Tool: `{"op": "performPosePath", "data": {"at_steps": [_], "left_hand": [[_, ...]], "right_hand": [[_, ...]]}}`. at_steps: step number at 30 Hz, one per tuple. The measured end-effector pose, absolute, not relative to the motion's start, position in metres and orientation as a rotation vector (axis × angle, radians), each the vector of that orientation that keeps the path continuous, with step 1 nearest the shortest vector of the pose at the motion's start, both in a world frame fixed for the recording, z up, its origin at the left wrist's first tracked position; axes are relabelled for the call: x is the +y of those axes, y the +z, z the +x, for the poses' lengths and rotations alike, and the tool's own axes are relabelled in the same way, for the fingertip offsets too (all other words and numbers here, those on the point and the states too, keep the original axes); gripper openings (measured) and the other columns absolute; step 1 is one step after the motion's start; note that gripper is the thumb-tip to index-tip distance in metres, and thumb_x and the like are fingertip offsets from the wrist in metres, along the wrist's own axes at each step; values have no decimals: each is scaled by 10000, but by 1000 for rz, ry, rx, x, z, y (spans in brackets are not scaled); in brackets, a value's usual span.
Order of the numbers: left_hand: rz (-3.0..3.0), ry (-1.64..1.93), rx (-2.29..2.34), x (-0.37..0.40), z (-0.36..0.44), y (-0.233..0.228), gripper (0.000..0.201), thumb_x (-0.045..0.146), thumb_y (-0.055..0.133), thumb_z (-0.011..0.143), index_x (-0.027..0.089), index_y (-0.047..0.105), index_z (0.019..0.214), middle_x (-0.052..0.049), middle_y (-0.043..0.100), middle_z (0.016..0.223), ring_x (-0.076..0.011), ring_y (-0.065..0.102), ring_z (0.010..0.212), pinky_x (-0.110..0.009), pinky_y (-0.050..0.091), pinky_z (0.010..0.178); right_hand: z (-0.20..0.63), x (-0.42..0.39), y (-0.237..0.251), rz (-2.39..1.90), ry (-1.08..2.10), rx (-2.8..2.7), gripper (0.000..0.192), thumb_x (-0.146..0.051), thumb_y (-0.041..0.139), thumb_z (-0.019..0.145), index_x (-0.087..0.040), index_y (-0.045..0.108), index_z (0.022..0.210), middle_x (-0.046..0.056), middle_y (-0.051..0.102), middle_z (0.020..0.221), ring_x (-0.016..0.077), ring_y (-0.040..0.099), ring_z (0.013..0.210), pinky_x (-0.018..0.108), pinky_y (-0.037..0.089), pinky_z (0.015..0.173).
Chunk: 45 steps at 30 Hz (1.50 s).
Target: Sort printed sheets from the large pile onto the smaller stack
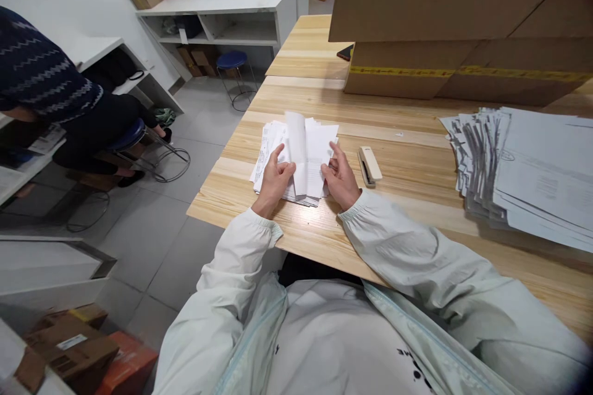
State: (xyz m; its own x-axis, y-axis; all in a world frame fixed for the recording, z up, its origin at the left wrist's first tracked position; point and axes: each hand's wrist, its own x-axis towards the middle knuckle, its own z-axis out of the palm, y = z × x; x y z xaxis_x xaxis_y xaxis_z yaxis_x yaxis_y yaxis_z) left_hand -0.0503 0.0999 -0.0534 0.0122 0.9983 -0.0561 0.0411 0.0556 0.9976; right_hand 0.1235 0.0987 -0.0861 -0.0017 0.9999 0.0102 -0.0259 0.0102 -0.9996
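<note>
A: Head view — where do the slips lie?
B: The paper stack (296, 157) lies between the left hand (274, 180) and right hand (340, 178), each closed on one edge.
A: Handling?
B: Probably light, limp, slippery; pinch the edges.

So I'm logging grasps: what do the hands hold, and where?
Both hold a small stack of papers: left hand at its left edge, right hand at its right edge.

stapler (369, 165) right of paper slips (306, 157)
</note>
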Motion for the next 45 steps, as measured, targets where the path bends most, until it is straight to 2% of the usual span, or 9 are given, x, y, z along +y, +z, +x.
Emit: {"op": "performPosePath", "data": {"at_steps": [3, 8, 12, 15, 17, 21, 26, 37, 45], "left_hand": [[1304, 1045, 1261, 98, -50, -50, 517, 598, 537, 886, 170, 719, 1113, -42, 718, 727, -178, 660, 804, -310, 472, 803], [1384, 918, 1209, 97, -46, -50, 469, 624, 629, 809, 172, 755, 818, -82, 754, 839, -209, 676, 881, -345, 487, 867], [1287, 1253, 1301, 94, -62, -46, 455, 515, 739, 744, 181, 694, 1051, -95, 726, 1028, -183, 668, 946, -316, 504, 862], [1169, 1617, 1394, 77, -82, -30, 726, 482, 804, 701, 236, 531, 1326, -137, 575, 1388, -209, 589, 1206, -317, 479, 962], [1071, 1513, 1234, 58, -86, -17, 846, 535, 801, 704, 275, 439, 1423, -142, 493, 1494, -240, 539, 1308, -339, 475, 1004], [932, 1084, 828, 18, -64, -5, 815, 737, 713, 682, 245, 584, 1319, -136, 650, 1331, -332, 607, 1238, -432, 526, 959], [744, 1052, 716, 0, -20, -20, 494, 519, 833, 688, 195, 725, 1046, -98, 757, 1111, -320, 660, 1166, -444, 511, 1015], [668, 1061, 632, -10, 7, -14, 451, 395, 803, 775, 154, 713, 1145, -115, 759, 1126, -285, 668, 1169, -418, 473, 1071], [1134, 1127, 738, -7, 1, 21, 378, 491, 749, 801, 176, 777, 1008, -61, 778, 1001, -245, 685, 1033, -358, 515, 943]], "right_hand": [[127, 105, -87, -1259, 1213, -1201, 497, -619, 601, 841, -233, 660, 1148, 70, 711, 1004, 248, 645, 978, 391, 568, 814], [117, 123, -81, -1284, 1186, -1233, 384, -396, 811, 655, -188, 679, 949, 60, 735, 936, 252, 655, 922, 400, 558, 831], [118, 121, -62, -1221, 1123, -1214, 333, -295, 744, 664, -171, 684, 967, 72, 743, 988, 248, 666, 918, 418, 542, 848], [140, 94, -38, -1067, 1144, -1292, 310, -332, 739, 705, -195, 714, 982, 55, 748, 977, 246, 677, 894, 409, 546, 824], [159, 67, -26, -969, 1216, -1351, 297, -381, 759, 733, -223, 735, 983, 49, 753, 966, 249, 685, 882, 402, 556, 792], [186, 18, -26, -971, 1321, -1361, 287, -445, 799, 737, -260, 766, 954, 53, 766, 976, 264, 702, 888, 411, 572, 791], [199, -15, -51, -1158, 1377, -1162, 374, -580, 762, 745, -243, 771, 905, 73, 780, 938, 285, 726, 824, 408, 595, 698], [202, -17, -82, -1120, 1336, -902, 496, -639, 691, 793, -197, 759, 1007, 91, 786, 928, 267, 744, 861, 403, 621, 735], [217, -20, -36, -987, 606, -1186, 210, -354, 796, 771, -244, 759, 946, 50, 758, 945, 228, 711, 900, 383, 585, 833]]}}
